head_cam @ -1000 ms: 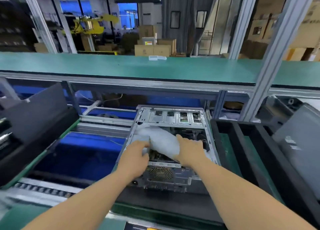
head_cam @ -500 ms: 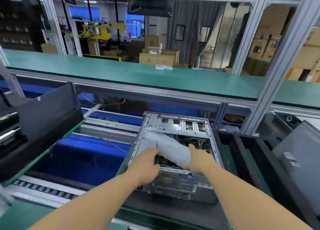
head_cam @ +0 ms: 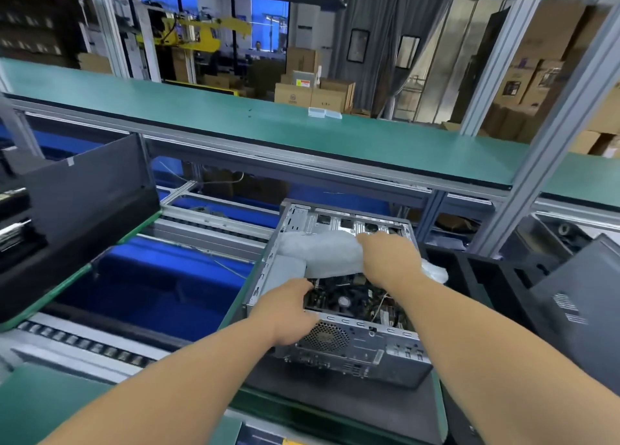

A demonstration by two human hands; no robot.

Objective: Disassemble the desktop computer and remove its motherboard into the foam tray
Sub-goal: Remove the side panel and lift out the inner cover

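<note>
The desktop computer case lies open on its side on a dark mat, its perforated rear panel facing the person. The right hand grips a pale plastic bag, fingers curled over its near edge, and has carried it from the middle of the case toward the far drive bays. One end of the bag trails past the case's right wall beyond the wrist. A second ago the bag covered most of the interior; now the motherboard shows below the right fingers, dark, with a round fan at its centre and thin wires crossing its right part. It still sits inside the case.

The left hand has dropped back from the bag to the near left corner of the case. Its fingers curl over the top rim of the rear panel, tips reaching inside beside the board's left edge. Whether they pinch anything there cannot be told.

A dark foam tray stands just right of the case, beyond the right forearm.
</note>
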